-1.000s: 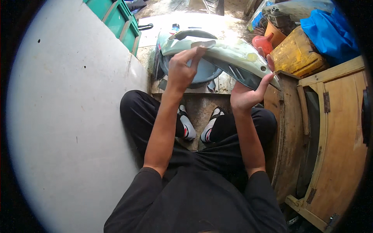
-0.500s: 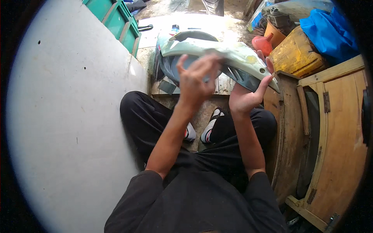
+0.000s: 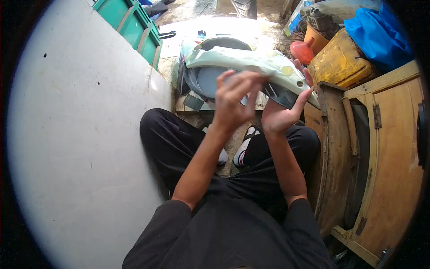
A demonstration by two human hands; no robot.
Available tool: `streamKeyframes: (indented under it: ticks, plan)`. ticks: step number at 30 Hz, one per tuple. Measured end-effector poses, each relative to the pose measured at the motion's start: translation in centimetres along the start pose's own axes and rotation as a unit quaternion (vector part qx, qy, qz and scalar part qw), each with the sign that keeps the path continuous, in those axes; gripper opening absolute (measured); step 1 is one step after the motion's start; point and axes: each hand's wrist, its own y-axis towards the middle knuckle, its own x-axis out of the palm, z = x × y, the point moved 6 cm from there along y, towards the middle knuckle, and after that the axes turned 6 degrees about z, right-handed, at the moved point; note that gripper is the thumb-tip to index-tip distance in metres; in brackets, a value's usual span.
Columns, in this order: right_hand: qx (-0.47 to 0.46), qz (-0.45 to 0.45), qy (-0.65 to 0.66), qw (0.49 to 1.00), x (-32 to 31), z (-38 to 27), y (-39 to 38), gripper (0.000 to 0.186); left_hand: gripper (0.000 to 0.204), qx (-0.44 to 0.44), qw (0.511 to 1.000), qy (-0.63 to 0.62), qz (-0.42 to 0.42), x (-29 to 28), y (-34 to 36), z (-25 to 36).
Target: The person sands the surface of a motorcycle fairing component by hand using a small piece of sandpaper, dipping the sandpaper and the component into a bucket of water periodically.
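Note:
A long pale panel (image 3: pixel 242 58), greenish white with yellowish patches, a hole and a dark underside, lies slanted above a grey basin (image 3: pixel 204 83) of cloudy liquid. My right hand (image 3: pixel 286 114) holds its right end from below, thumb along the lower edge. My left hand (image 3: pixel 235 98) is at the panel's lower middle edge, fingers bent over a small greyish piece, blurred by motion, that I cannot make out. A dark grey square piece (image 3: pixel 193 102) lies in front of the basin.
A white wall (image 3: pixel 89 134) runs along my left, with green panels (image 3: pixel 130 24) beyond. On the right stand a wooden cabinet (image 3: pixel 389 161), a yellow jerrycan (image 3: pixel 340 56), a red funnel (image 3: pixel 301 50) and a blue tarp (image 3: pixel 376 36). My bent legs flank my forearms.
My left hand has moved right and down along the panel, blurring as it goes. My right hand still holds the panel, now shifted slightly left and lower.

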Motion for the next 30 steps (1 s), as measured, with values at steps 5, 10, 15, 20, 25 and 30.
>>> streamKeyframes:
  ticks: [5,10,15,20,25,30]
  plan:
    - [-0.001,-0.014,0.012,1.0,0.3,-0.5,0.1,0.05,0.016,-0.063,0.996,0.064,0.023,-0.2,0.3,-2.4]
    - [0.011,0.007,0.014,1.0,0.3,0.0,-0.5,0.05,0.016,-0.035,0.999,-0.027,0.027,0.5,-0.7,0.5]
    - [0.002,-0.008,0.013,1.0,0.3,-0.3,-0.2,0.049,0.017,-0.076,0.995,0.057,0.032,-0.1,-0.2,-0.9]
    - [-0.001,0.003,0.007,1.0,0.0,0.0,-0.6,0.049,0.017,-0.036,0.998,-0.015,0.053,1.0,-0.8,1.2]
    - [-0.002,-0.002,0.006,1.0,0.2,-0.3,-0.3,0.051,0.015,-0.125,0.983,0.089,0.097,0.1,-1.2,-2.2]
    - [0.01,0.02,0.003,1.0,0.2,0.1,-0.8,0.052,0.015,-0.008,0.995,-0.014,0.101,0.7,-0.8,1.5]
